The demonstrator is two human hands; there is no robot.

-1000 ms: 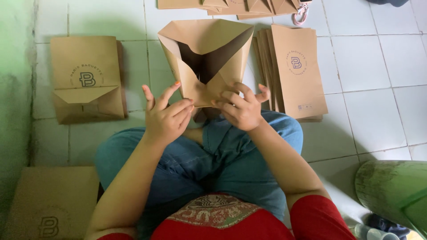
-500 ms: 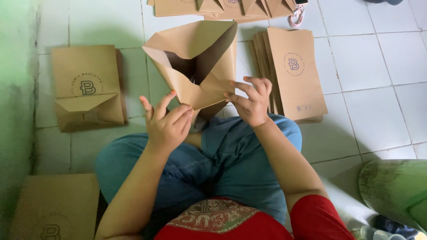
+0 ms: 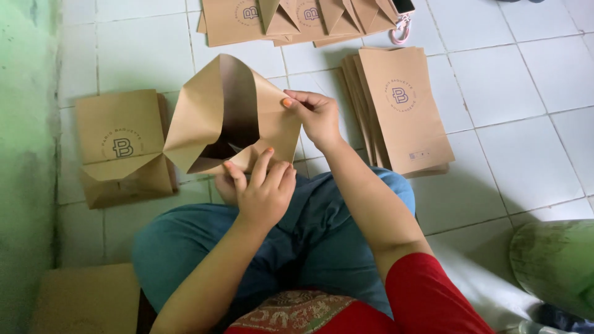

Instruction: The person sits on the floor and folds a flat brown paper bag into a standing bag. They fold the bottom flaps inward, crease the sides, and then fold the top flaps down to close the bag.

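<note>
Hands (image 3: 263,188) (image 3: 317,114) both grip an opened paper bag (image 3: 232,117); bag stacks (image 3: 402,105) lie around.

Soft, even daylight fills a sharp picture, with faint shadows under the paper stacks, a dark hollow inside the open bag (image 3: 232,124), and no glare.

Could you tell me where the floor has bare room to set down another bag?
Bare tiles lie right of the flat bag stack. A smaller patch sits above the folded bags, beside the green wall. Crowded: the top row of bags, and around both hands.
</note>
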